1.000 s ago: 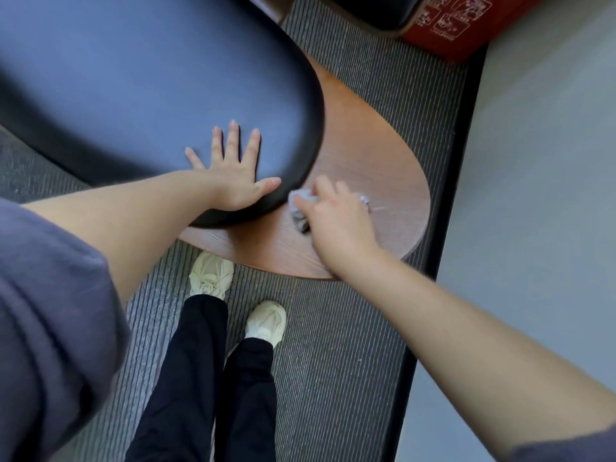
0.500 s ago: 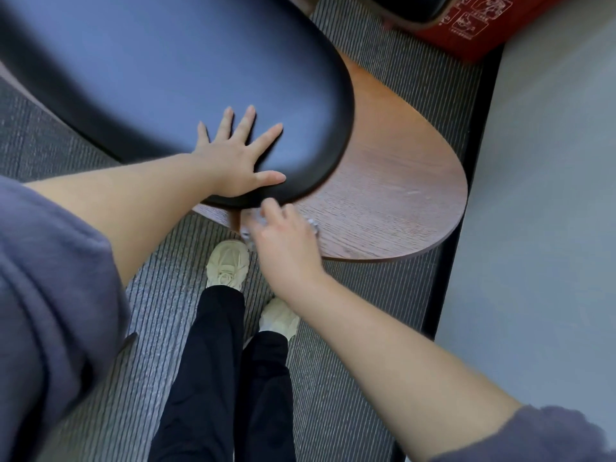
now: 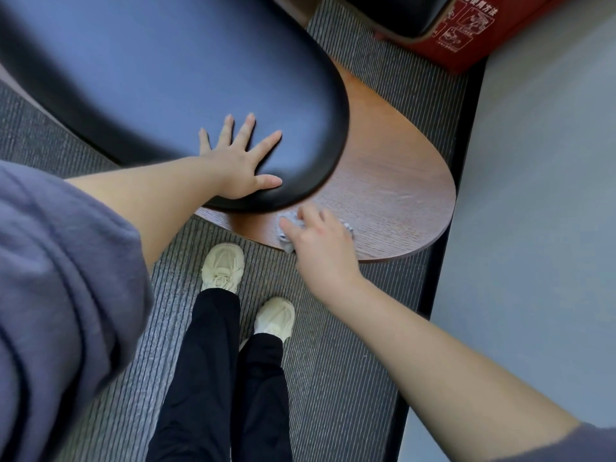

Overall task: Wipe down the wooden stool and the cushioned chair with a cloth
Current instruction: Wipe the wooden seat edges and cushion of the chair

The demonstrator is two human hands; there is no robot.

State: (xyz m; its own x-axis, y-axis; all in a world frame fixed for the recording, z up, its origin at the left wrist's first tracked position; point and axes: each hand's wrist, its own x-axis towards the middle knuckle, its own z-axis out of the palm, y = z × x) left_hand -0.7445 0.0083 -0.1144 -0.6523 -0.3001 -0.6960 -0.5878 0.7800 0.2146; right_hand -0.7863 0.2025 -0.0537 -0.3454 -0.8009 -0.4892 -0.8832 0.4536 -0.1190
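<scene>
A dark blue-black cushioned seat (image 3: 160,71) fills the upper left and overhangs a rounded brown wooden surface (image 3: 393,175). My left hand (image 3: 240,161) lies flat on the cushion's near edge with fingers spread. My right hand (image 3: 320,241) grips a crumpled grey cloth (image 3: 287,228) and presses it on the wood's near edge, just below the cushion. Most of the cloth is hidden under the hand.
My two feet in pale sneakers (image 3: 223,265) stand on grey ribbed carpet (image 3: 350,345) right below the wood. A black strip (image 3: 433,295) borders the carpet, with smooth grey floor (image 3: 533,211) to the right. A red box (image 3: 466,31) and another dark seat sit at top right.
My right hand with the cloth swept left along the wood's near edge, then back to the right. My left hand stayed flat on the cushion. The camera view shifted slightly.
</scene>
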